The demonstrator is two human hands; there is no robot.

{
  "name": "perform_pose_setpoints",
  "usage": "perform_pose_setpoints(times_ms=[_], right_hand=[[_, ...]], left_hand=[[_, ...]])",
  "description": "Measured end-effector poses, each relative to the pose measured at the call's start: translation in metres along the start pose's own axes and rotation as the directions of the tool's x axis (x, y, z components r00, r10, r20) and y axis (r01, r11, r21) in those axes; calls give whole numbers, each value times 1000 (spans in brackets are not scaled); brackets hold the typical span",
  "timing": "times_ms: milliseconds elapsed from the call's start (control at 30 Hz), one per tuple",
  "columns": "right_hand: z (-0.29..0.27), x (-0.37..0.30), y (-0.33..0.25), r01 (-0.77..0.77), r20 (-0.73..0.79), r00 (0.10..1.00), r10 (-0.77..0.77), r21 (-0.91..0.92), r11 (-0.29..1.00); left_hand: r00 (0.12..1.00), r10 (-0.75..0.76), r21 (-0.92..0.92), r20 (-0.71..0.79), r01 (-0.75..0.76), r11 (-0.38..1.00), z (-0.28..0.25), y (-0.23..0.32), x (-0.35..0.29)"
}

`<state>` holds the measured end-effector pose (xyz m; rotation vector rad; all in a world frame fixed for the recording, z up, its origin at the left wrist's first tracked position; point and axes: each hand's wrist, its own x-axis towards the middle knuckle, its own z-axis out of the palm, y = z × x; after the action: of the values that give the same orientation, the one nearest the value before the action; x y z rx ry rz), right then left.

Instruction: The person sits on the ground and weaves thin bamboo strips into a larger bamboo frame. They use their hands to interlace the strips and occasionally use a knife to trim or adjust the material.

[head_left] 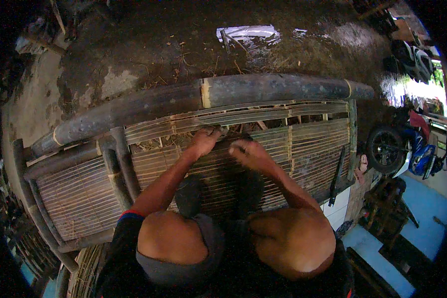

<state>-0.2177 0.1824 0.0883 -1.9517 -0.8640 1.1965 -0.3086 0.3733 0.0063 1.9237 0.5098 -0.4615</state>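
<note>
My left hand [206, 141] is closed at the gap between the slats of a bamboo bench [313, 144], with its fingers curled round something dark and thin that I cannot make out. Close to its right, my right hand [248, 151] is slightly blurred, its fingers bent and pressed together. Whatever it pinches is too small to tell. Both forearms reach forward over my bent knees. Thin pale slats run under and around the hands, and a thick bamboo pole [278, 89] lies along the far side of the bench.
A long dark narrow tool [337, 176] lies on the bench at the right. Bamboo posts [116, 176] form a frame at the left. Plant scraps litter the wet dark floor [149, 54]. A motorbike's wheel [385, 149] and blue body [417, 154] stand at the right.
</note>
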Motion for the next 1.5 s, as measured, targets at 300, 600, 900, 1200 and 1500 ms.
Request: perform_pose_setpoints(times_ms=[300, 600, 900, 1200, 1500], right_hand=[[28, 71, 38, -361, 89, 933, 350, 267, 894], [32, 77, 67, -548, 177, 799, 575, 609, 574], [-12, 87, 48, -587, 339, 777, 531, 85, 805], [-11, 70, 1, -460, 216, 888, 407, 422, 781], [10, 72, 77, 187, 50, 980, -193, -561, 806]], left_hand=[[1000, 18, -7, 24, -18, 1000, 8, -17, 21], [916, 53, -380, 398, 112, 918, 3, 31, 32], [972, 205, -307, 114, -162, 938, 26, -19, 48], [988, 131, -162, 83, -116, 980, -4, 31, 26], [989, 122, -194, 86, -103, 975, 9, 23, 22]])
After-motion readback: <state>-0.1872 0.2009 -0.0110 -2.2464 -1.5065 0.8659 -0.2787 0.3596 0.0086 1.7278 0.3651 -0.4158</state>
